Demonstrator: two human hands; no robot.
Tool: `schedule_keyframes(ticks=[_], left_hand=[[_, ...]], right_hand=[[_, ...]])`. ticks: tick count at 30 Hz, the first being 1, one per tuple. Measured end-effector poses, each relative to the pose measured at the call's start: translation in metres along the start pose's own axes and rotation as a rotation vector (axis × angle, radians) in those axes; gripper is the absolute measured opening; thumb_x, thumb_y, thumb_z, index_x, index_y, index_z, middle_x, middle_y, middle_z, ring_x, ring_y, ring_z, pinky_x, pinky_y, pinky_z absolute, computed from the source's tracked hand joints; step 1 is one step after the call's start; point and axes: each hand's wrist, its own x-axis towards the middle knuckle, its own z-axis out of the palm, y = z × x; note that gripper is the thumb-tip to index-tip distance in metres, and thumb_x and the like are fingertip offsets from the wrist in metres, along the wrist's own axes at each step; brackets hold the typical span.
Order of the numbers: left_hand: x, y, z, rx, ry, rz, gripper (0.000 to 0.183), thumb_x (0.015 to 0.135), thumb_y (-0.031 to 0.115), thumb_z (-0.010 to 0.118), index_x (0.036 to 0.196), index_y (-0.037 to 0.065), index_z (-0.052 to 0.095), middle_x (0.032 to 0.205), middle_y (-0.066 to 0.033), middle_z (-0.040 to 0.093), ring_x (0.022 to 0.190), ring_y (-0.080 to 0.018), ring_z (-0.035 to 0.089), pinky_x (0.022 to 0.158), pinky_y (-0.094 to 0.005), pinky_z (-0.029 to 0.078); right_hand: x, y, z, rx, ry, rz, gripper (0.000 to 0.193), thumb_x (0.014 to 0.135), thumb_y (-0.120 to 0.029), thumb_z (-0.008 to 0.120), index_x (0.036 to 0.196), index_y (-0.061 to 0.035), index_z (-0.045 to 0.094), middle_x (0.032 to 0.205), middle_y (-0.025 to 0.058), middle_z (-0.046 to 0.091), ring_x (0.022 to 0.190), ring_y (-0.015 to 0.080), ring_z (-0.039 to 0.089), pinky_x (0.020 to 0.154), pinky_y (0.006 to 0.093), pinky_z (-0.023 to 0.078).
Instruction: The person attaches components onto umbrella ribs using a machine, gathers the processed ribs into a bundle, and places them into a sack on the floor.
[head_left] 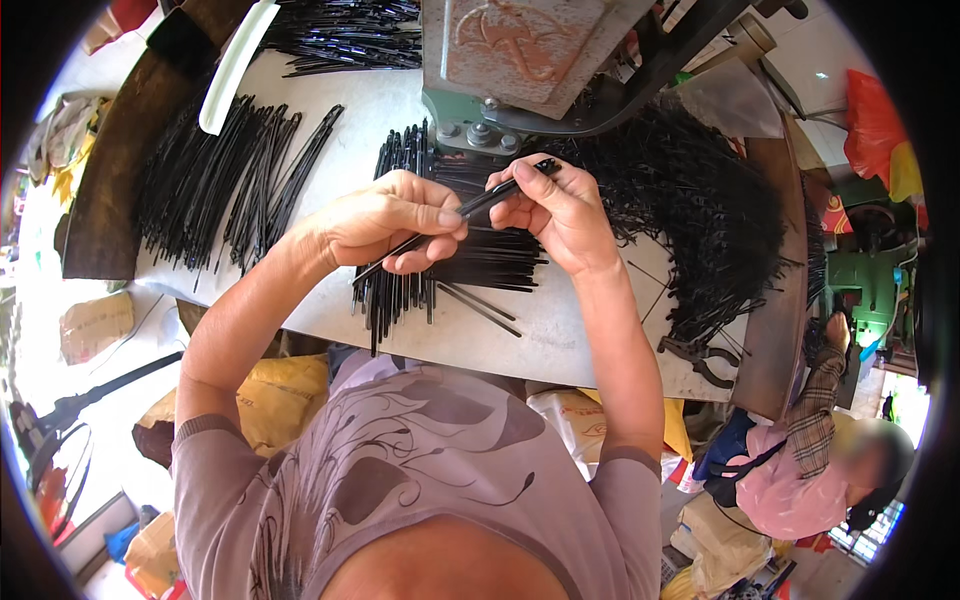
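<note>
Over the middle of the worktable (560, 345), my two hands hold a slim bundle of black umbrella ribs (486, 200), slanting up to the right. My left hand (392, 218) pinches it between thumb and fingers near its middle. The upper end is gripped by my right hand (562, 208), thumb pressed along it. Just beneath lie stacked black ribs (480, 262), some lengthwise and some crosswise. To the left is another row of ribs (195, 190); a large tangled heap of ribs (715, 215) covers the right side.
A green and grey press machine (525, 55) stands at the table's far edge. A white curved strip (236, 70) lies at far left, and more ribs (350, 35) behind. Black-handled pliers (702, 362) rest near the right edge. Another person (780, 480) sits at lower right.
</note>
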Motion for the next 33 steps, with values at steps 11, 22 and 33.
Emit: schedule_keyframes(ticks=[11,22,33], left_hand=[[-0.002,0.006,-0.001,0.228,-0.116,-0.034,0.021,0.080,0.016,0.055,0.088,-0.003,0.058,0.064,-0.0082,0.058,0.043,-0.0106,0.048,0.037,-0.0216,0.035],[0.009,-0.015,0.029,1.531,0.776,1.043,0.057,0.058,0.007,0.069,0.109,0.000,0.045,0.097,-0.0149,0.051,0.081,-0.0307,0.051,0.071,-0.0359,0.042],[0.032,-0.002,-0.003,-0.288,0.513,0.246,0.024,0.082,0.025,0.057,0.081,0.001,0.056,0.068,-0.0060,0.058,0.052,-0.0097,0.052,0.043,-0.0180,0.038]], right_hand=[[-0.021,-0.017,0.015,-0.125,-0.027,-0.034,0.015,0.084,-0.008,0.050,0.092,0.0053,0.051,0.089,0.0156,0.058,0.069,0.0212,0.061,0.064,0.0308,0.053],[-0.007,-0.005,0.014,-0.033,0.267,-0.068,0.014,0.084,-0.008,0.049,0.094,0.0025,0.051,0.090,0.0140,0.057,0.079,0.0247,0.061,0.071,0.0333,0.052],[0.023,0.003,-0.012,0.299,0.377,-0.161,0.014,0.082,-0.003,0.051,0.093,0.0046,0.052,0.093,0.0156,0.056,0.085,0.0332,0.058,0.076,0.0426,0.050]])
